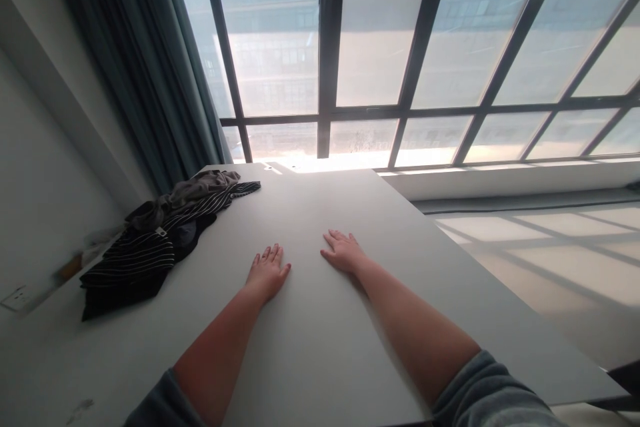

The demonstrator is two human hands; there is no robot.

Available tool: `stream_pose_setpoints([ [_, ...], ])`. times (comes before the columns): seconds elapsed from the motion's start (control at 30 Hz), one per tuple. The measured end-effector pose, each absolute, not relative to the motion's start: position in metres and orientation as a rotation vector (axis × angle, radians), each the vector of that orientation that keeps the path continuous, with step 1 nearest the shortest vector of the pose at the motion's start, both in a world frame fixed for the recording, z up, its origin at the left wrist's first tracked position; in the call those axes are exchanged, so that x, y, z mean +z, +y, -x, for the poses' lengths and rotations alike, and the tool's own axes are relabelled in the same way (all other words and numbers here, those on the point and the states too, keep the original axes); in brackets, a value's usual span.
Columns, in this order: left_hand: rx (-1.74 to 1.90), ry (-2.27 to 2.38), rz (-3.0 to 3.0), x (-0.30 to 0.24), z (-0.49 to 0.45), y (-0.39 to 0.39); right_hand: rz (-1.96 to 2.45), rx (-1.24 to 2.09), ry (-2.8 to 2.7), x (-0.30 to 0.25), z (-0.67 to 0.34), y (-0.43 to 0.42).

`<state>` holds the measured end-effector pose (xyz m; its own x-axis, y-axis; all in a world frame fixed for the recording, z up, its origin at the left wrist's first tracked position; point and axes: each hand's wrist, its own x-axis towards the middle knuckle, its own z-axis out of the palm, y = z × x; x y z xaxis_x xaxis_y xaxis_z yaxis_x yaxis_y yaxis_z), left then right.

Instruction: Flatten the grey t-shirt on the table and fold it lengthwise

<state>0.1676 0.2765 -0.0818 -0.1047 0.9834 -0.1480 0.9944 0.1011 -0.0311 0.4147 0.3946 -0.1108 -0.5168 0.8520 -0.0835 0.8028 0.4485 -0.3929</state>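
Note:
My left hand (pixel 267 273) lies flat on the white table (pixel 305 347), palm down, its fingers a little apart. To its right, my right hand (pixel 343 251) also rests palm down on the tabletop with the fingers spread. Neither hand holds anything, and a strip of bare white surface separates them. Left of my left hand lies a pile of dark clothes (pixel 135 257), some black with white stripes. A grey garment (pixel 200 188) sits at the far end of that pile. Both hands are apart from the clothes.
Large windows with dark frames (pixel 327 34) stand beyond the table's far edge. A dark blue-green curtain (pixel 150 67) hangs at the left. A wall socket (pixel 17 298) is at the lower left. Sunlit floor (pixel 560 260) lies past the table's right edge.

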Motion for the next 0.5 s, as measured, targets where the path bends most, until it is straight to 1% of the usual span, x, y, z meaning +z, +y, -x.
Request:
stream_pose_setpoints([
  [0.17,-0.221,2.267,-2.042,-0.081,-0.160,0.263,1.630,0.553,-2.479,-0.114,-0.417,0.408],
  [0.5,-0.238,2.288,-2.063,-0.083,-0.166,0.271,1.652,0.560,-2.482,-0.113,-0.416,0.408],
])
